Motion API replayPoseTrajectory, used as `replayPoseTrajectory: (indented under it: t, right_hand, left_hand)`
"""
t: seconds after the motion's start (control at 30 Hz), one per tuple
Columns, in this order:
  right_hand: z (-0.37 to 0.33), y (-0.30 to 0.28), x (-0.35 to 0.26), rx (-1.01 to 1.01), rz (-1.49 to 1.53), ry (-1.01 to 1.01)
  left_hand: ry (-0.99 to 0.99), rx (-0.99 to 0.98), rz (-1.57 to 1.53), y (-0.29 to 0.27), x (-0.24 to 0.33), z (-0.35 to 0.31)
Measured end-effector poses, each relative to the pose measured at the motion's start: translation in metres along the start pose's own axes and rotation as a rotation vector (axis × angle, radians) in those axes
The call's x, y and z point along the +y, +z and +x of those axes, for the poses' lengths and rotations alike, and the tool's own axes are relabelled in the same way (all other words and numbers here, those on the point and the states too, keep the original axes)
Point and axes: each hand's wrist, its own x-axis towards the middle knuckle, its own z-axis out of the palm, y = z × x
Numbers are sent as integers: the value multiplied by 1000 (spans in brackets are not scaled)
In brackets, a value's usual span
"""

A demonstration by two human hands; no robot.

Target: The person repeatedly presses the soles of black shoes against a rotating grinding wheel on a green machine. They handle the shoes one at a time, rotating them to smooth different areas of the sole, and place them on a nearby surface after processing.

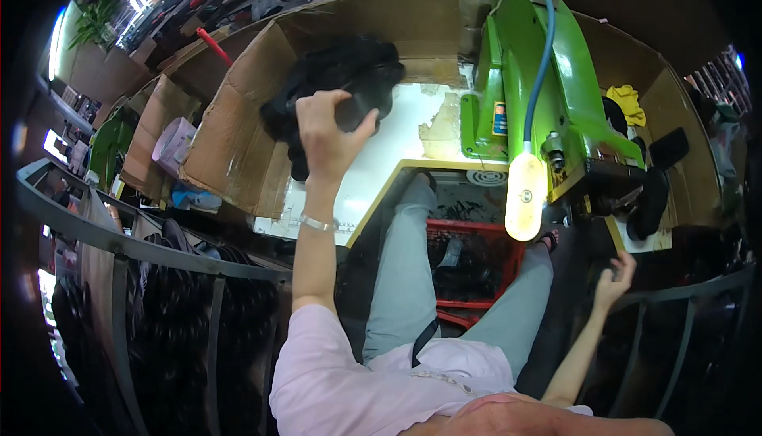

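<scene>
My left hand [327, 133] reaches over the left part of the white worktable [369, 167]. Its thumb and forefinger are apart in a curve, against a heap of soft black pieces [305, 79]. The heap is blurred, so I cannot make out what kind of pieces they are. Low on the right, my right hand [616, 279] hangs by the table's front corner, fingers loosely bent and apart, with nothing visible in them. Above it a dark shoe-shaped piece [652, 202] stands at the working end of a green machine [567, 63].
Cardboard walls [429, 23] ring the table. A yellow-white lamp [525, 198] hangs from a blue cable at the machine. A yellow cloth [627, 104] lies at the right. Metal rails [167, 253] curve beside me, with black items on the left. A red frame [508, 269] stands below.
</scene>
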Motion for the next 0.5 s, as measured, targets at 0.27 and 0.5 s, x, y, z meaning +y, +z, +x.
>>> replayPoseTrajectory:
  t: [0.27,0.5]
  right_hand:
    - [-92,112,-152,-503,1097,554]
    - [-158,95,-72,-636,1015,975]
  left_hand:
    - [-475,-266,-821,-57,129,-97]
    - [-1085,-513,-1373,-12,202,-164]
